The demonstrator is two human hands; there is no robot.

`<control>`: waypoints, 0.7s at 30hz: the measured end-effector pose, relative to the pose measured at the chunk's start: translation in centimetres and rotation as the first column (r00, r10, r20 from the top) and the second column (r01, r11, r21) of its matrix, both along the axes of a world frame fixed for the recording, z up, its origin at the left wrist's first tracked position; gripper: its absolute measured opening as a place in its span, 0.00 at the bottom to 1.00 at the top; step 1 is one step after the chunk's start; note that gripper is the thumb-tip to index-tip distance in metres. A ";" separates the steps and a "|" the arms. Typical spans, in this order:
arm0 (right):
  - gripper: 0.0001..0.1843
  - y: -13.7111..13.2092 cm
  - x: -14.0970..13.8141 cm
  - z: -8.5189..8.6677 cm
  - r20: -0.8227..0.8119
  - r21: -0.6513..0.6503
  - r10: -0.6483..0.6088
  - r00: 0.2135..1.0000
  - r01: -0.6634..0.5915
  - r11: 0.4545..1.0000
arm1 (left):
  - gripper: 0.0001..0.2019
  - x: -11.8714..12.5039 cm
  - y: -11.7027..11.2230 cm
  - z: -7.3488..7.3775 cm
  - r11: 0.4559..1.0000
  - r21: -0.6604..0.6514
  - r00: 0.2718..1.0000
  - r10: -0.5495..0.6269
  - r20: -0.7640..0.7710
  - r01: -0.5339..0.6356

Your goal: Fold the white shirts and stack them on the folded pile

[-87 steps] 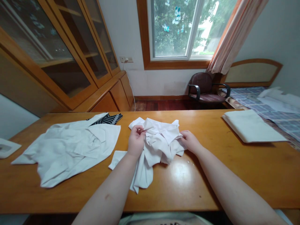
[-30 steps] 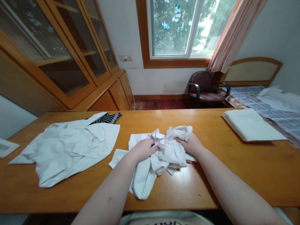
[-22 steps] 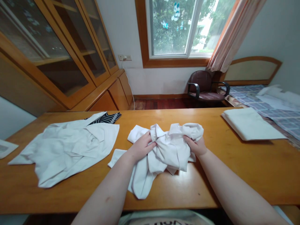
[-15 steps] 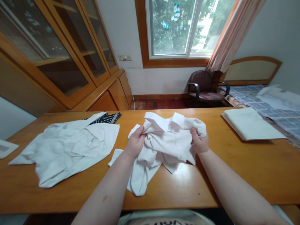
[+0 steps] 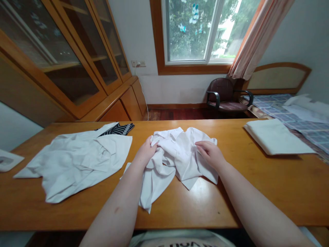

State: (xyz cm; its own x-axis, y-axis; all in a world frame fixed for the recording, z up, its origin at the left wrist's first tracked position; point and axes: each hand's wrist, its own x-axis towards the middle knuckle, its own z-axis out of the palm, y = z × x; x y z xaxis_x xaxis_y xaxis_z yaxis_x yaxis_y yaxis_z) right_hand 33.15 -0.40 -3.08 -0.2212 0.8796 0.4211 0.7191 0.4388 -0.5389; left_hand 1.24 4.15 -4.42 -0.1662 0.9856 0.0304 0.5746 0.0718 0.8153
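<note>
A crumpled white shirt [image 5: 180, 154] lies bunched on the wooden table in front of me, its lower parts spread towards me. My left hand [image 5: 147, 151] grips the shirt's left edge, with some fingers hidden in the folds. On the shirt's right side rests my right hand [image 5: 210, 153], its fingers stretched out and touching the cloth without closing on it.
Another white garment [image 5: 84, 157] lies on the table [image 5: 257, 192] at the left, with a black striped cloth [image 5: 117, 129] behind it. A folded white cloth [image 5: 276, 137] is at the right. Beyond stand a chair [image 5: 226, 96] and a glass-door cabinet [image 5: 102, 61].
The shirt has gone down flatter onto the table, and its collar no longer stands up. My right hand has let go of the bunched cloth and moved slightly left with fingers extended.
</note>
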 end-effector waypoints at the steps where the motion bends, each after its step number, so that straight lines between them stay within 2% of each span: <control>1: 0.17 -0.1 -0.2 -0.1 0.043 -0.062 0.041 0.998 -0.038 0.997 | 0.25 0.0 0.0 -0.2 1.000 0.005 1.000 -0.022 0.010 0.022; 3: 0.20 0.1 -0.5 -0.5 0.128 -0.165 0.017 0.992 0.004 0.986 | 0.23 0.0 0.1 -0.6 0.999 0.026 0.998 -0.047 0.048 0.045; 6: 0.21 1.0 -0.2 -1.4 0.226 -0.221 -0.139 0.964 0.189 0.957 | 0.24 0.0 0.0 -0.3 0.998 0.055 0.994 -0.031 0.104 0.026; 9: 0.17 1.6 0.4 -1.9 0.293 -0.168 -0.229 0.928 0.286 0.943 | 0.26 0.1 -0.4 0.5 1.000 0.003 0.997 -0.026 0.070 0.026; 13: 0.14 1.5 0.6 -1.3 0.277 0.001 -0.296 0.914 0.307 0.952 | 0.34 0.4 -1.4 1.4 0.985 -0.088 0.988 -0.148 0.038 0.151; 16: 0.15 0.5 -0.1 -0.1 0.209 0.027 -0.179 0.961 0.177 0.984 | 0.39 0.6 -2.1 1.5 0.957 -0.079 0.960 -0.276 0.051 0.279; 18: 0.16 -0.1 -0.8 0.6 0.240 -0.065 -0.064 0.969 0.081 0.995 | 0.43 0.7 -2.3 1.4 0.947 -0.074 0.950 -0.313 0.024 0.314; 21: 0.19 -0.4 -1.4 0.8 0.359 -0.182 -0.014 0.933 0.085 0.980 | 0.43 0.7 -2.2 1.5 0.949 -0.085 0.946 -0.311 -0.088 0.304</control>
